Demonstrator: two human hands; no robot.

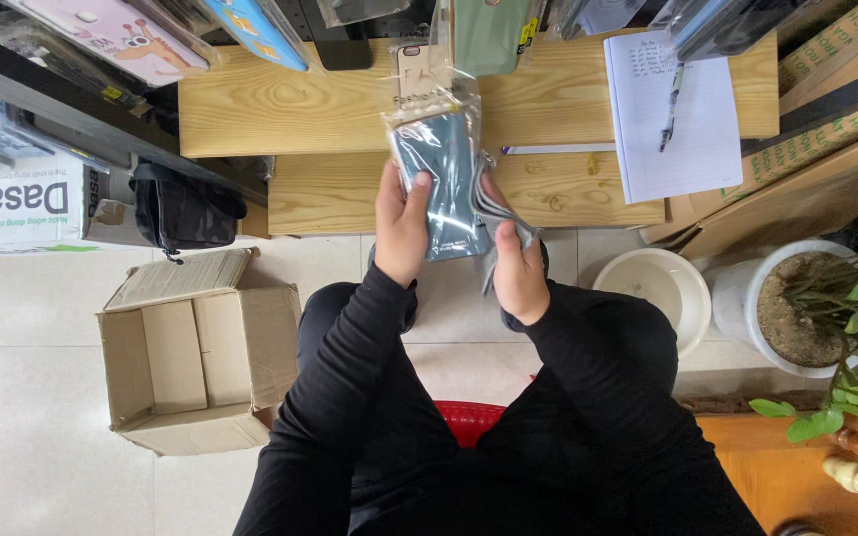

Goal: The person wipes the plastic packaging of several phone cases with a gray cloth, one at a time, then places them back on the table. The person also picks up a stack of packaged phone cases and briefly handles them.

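Observation:
My left hand (401,228) grips the left edge of a teal-grey phone case (449,184) sealed in a clear plastic bag, thumb pressed on its face. My right hand (516,266) holds the bottom right of the same stack, where a few more bagged cases fan out behind it. The stack is held upright in front of a light wooden shelf (290,104). Both arms wear black sleeves. I sit on a red stool (469,417).
An open empty cardboard box (196,357) stands on the tiled floor at left. A black pouch (186,210) lies by the shelf. A notebook with a pen (672,109) rests on the shelf. A white bowl (652,288) and a potted plant (806,313) sit at right.

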